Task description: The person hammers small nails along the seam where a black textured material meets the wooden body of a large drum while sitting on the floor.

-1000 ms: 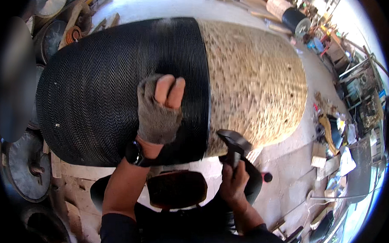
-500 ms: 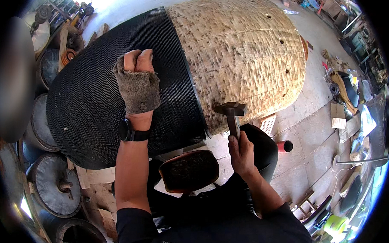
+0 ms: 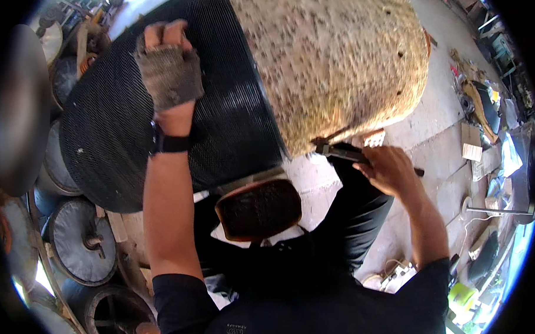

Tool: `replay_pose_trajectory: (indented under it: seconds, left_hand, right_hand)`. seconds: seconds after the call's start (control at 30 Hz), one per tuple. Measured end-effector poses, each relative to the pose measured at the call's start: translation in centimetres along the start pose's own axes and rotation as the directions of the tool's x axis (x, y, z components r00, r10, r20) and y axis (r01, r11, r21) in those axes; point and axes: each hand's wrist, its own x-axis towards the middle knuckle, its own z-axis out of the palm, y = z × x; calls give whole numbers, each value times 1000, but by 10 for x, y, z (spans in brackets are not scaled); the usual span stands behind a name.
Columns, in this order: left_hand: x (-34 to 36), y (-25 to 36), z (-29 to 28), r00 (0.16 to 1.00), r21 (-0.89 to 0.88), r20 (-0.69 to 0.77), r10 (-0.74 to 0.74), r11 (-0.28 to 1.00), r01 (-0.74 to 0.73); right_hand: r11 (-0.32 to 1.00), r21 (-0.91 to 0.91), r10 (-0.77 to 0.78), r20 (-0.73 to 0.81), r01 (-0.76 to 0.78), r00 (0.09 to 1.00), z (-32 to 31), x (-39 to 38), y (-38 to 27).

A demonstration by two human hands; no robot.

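A large rounded drum lies across the space in front of me. Its left part is wrapped in a black ribbed covering (image 3: 222,100), while its right part is pale, pitted wood (image 3: 330,57). My left hand (image 3: 168,63), in a grey fingerless cloth glove, rests on the black covering with its fingers bent in; whatever may be under them is hidden. At the drum's near edge, close to the seam, my right hand (image 3: 391,171) is closed round the handle of a hammer (image 3: 341,152). The hammer's head sits beside the lower edge of the wood, slightly blurred.
Below the drum, between my legs, is a dark block with a brown rim (image 3: 259,211). Round metal drums (image 3: 82,240) crowd the left side. On the right, a cardboard box (image 3: 471,142) and assorted clutter lie on the tiled floor (image 3: 439,149).
The hammer has swung from upright to nearly level, its head lower by the drum's near edge. My right hand has moved right and up. My left hand appears higher and further left.
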Motion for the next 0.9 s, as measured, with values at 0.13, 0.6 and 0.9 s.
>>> replay_pose_trajectory:
  seconds: [0.13, 0.6, 0.9]
  left_hand:
    - [-4, -4, 2, 1000, -126, -19, 3, 992, -5]
    - [1, 1, -7, 999, -198, 4, -46, 979, 46]
    - [0, 29, -32, 999, -204, -36, 20, 979, -27]
  right_hand:
    - [982, -175, 130, 336, -74, 933, 70, 33, 24]
    - [994, 109, -27, 344, -12, 939, 183, 51, -46]
    - [1000, -5, -7, 79, 8, 997, 49, -10, -43]
